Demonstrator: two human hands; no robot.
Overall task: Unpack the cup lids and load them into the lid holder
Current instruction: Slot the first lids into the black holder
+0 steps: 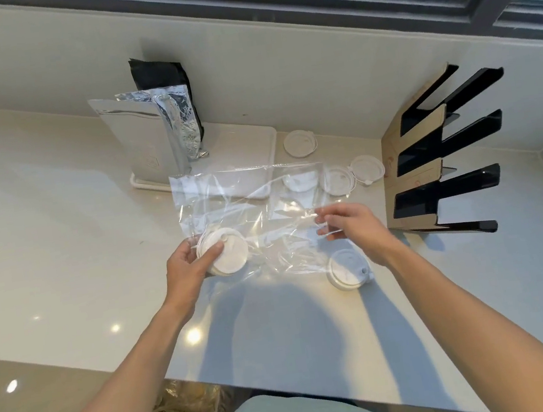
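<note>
- While the left hand (186,263) grips a lid stack (226,253) through the clear bag (243,209), the right hand (349,226) pinches the bag's edge.
- Five loose lids lie on the counter (59,233); nearest lid (347,269).
- One black holder (442,152) stands right.

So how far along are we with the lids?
Early on. Several loose lids already lie on the counter. The left hand grips a lid stack through the plastic bag; the right hand pinches its edge. The lid holder looks empty.
</note>
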